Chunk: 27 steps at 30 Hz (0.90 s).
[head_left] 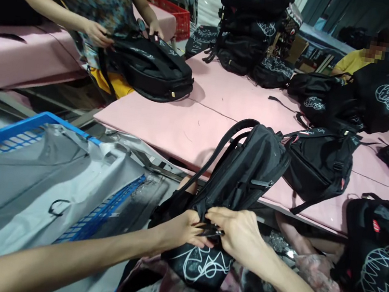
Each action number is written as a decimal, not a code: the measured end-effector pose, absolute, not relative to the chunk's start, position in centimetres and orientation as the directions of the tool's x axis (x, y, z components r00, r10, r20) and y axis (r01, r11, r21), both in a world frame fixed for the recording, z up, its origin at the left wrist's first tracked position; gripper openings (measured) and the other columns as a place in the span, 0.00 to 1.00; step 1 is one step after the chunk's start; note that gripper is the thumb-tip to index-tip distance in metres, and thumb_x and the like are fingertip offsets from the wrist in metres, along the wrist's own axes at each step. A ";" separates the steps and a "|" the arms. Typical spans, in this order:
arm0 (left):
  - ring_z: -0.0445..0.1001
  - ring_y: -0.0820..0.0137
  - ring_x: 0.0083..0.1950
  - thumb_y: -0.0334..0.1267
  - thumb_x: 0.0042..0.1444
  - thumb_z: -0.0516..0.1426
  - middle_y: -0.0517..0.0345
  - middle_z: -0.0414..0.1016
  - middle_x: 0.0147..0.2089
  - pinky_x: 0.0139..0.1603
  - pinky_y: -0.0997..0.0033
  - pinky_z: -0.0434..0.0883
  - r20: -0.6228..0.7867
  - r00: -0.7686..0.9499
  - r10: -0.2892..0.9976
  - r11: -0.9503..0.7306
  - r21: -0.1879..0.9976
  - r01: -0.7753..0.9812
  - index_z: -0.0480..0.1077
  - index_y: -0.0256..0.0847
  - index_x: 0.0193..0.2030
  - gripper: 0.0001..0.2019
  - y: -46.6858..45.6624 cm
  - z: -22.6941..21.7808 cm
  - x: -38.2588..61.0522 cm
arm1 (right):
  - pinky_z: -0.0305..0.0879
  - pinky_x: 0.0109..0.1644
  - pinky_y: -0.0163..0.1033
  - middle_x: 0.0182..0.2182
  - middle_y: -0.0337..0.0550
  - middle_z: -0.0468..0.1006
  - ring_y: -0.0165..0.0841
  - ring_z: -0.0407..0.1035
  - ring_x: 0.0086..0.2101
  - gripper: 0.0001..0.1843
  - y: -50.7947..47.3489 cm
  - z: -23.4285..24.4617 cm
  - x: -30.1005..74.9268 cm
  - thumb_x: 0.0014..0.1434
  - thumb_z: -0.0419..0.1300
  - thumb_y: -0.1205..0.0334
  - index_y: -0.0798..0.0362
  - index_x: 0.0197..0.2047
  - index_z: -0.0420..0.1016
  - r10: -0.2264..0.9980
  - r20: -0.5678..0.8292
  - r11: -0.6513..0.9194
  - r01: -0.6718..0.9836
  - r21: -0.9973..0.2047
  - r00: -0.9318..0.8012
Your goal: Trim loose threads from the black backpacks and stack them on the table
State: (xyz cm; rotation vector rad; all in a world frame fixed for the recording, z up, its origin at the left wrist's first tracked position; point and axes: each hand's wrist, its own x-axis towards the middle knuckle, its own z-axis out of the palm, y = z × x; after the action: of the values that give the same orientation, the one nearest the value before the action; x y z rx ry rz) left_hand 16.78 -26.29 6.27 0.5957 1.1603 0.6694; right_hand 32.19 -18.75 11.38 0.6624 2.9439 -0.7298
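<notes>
A black backpack (245,173) leans from my lap against the table edge, with white scribbled line art on its lower part. My left hand (191,229) is closed on the bag's dark material near its middle, fingers pointing right. Close beside it, my right hand (240,233) has its fingers bent and pressed onto the same spot. A small dark piece with a metallic glint (217,232) shows between the two hands; whether it is a zipper pull or a small tool I cannot make out. A carry strap (211,156) loops up from the bag's left side.
A pink-covered table (197,127) bears several black backpacks, one (323,165) just right of mine and a stack (251,32) at the back. Left stands a blue crate (47,119) with grey sheeting. Across the table, a person's hands (99,34) handle another backpack (154,69). Someone in yellow sits far right.
</notes>
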 end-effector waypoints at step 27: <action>0.67 0.58 0.46 0.40 0.51 0.53 0.51 0.73 0.39 0.49 0.56 0.63 0.225 -0.348 0.910 0.183 0.535 0.825 0.70 0.39 0.37 0.09 -21.6 3.2 6.1 | 0.45 0.18 0.29 0.21 0.36 0.68 0.21 0.47 0.16 0.18 -12.1 3.9 39.8 0.55 0.57 0.49 0.57 0.37 0.72 0.998 0.012 0.010 -0.029 -1.000 -0.063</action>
State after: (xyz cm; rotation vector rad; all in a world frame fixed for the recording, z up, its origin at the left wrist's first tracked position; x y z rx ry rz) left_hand 6.12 -21.55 3.18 1.7016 2.3015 0.8906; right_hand 39.77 -12.06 3.88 2.2754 2.4536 -2.4954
